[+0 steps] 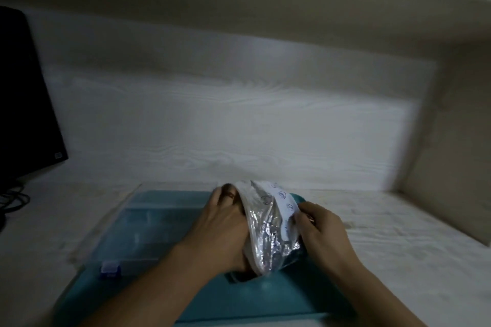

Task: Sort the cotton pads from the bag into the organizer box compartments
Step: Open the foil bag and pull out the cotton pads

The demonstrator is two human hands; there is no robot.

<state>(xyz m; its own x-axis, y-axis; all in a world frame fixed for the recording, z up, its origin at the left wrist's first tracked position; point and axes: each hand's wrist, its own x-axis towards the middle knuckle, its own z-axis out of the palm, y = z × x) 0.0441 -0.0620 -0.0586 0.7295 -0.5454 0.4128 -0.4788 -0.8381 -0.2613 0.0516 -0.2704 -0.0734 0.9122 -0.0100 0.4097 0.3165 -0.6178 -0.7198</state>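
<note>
Crinkly plastic bag (268,228) of cotton pads sits between both hands, right over the teal mat (265,297). Left hand (220,231) grips its side, right hand (321,228) pinches the printed edge. Clear organizer box (138,233) sits just left (pretty blurry) on the pale surface (398,220).
</note>
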